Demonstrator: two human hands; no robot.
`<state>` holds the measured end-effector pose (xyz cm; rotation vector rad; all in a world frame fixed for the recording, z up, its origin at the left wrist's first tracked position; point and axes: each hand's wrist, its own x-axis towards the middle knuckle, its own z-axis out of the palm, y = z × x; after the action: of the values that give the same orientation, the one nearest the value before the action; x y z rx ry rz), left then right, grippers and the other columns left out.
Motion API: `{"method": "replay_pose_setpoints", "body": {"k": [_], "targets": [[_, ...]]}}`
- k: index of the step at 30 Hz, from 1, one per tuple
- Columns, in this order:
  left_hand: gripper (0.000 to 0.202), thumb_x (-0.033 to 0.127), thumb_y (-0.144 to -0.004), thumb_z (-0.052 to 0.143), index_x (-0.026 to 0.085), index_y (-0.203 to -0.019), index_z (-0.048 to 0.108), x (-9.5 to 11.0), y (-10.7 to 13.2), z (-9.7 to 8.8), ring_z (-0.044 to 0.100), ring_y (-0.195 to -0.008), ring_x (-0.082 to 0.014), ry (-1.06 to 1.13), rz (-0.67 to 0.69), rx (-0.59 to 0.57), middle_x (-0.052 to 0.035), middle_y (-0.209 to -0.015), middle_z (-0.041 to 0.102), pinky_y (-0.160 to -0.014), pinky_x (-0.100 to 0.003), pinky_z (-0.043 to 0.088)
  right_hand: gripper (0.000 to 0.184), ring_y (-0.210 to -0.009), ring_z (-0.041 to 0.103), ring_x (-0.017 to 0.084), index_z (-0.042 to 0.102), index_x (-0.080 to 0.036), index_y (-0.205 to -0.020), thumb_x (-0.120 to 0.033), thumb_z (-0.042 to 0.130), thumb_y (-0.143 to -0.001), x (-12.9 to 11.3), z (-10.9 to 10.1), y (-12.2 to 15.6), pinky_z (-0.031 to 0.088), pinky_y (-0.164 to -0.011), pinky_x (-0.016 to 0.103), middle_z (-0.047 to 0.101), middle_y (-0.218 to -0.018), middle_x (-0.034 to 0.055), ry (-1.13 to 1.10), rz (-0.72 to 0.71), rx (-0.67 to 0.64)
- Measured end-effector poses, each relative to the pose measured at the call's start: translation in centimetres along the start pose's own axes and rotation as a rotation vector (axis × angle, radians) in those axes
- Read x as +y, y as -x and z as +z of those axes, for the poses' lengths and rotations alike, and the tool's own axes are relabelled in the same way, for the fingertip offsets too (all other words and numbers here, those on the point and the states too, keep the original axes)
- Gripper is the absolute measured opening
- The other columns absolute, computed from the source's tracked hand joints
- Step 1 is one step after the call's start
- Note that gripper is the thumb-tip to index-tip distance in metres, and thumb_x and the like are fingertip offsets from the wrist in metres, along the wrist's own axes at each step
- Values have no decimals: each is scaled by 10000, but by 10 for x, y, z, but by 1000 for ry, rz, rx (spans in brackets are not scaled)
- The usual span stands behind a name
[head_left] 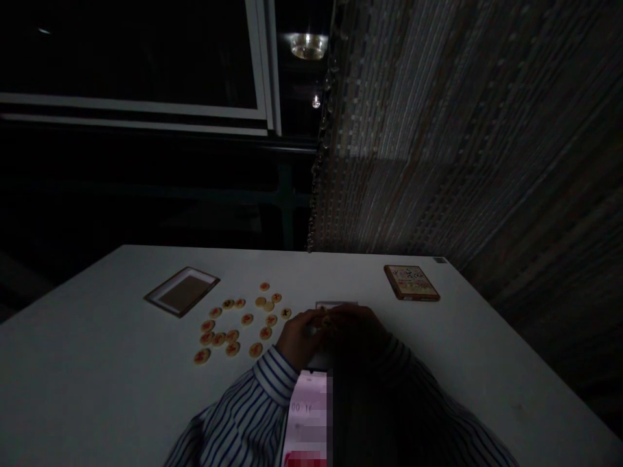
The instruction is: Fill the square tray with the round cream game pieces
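My left hand [300, 336] and my right hand [359, 326] meet over the front middle of the table, fingers curled together. Between their fingertips shows a round wooden xiangqi piece [327, 322] with a dark character. A second piece seems to sit just above it, partly covered by the fingers. Deep shadow hides much of my right hand. Behind the fingers, the pale rim of a shallow box [335, 303] peeks out. Left of my hands, several loose xiangqi pieces [247, 319] lie spread out, mostly with red characters; a black-marked piece [286, 312] is nearest.
An open shallow tray [182, 290] lies at the table's left. Toward the right back is a flat printed box lid [412, 283]. A lit phone [307, 415] showing a timer is below my wrists. A bead curtain [389, 130] hangs behind the white table [121, 376].
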<state>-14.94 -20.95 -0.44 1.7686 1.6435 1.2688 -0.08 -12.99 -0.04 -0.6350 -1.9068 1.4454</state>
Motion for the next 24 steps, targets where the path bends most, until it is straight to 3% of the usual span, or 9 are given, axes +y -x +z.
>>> {"method": "replay_pose_setpoints", "body": {"k": [5,13,24], "targets": [[276,171,-661,532,189,-936,555,4,0,-1,556,-834,-152,29,-23,-4,-40,-893,622,-756,-272,432,259,-728,605,168,611,-178,-805,-340,617,-603,3,0,1,488,-687,298,654,-796,36,-118,63,-6],[231,178,-655,534,163,-885,557,3,0,4,583,-753,-134,215,-92,28,-37,-815,634,-688,-249,467,209,-705,600,163,620,-164,-771,-324,593,-640,-8,2,0,483,-655,287,653,-770,45,-20,52,30],[177,194,-628,568,133,-794,561,8,-2,2,598,-671,-132,445,-241,65,-39,-714,640,-619,-245,488,212,-720,596,160,612,-169,-793,-328,569,-660,-1,-1,-1,480,-663,280,645,-787,51,153,-35,80]]}}
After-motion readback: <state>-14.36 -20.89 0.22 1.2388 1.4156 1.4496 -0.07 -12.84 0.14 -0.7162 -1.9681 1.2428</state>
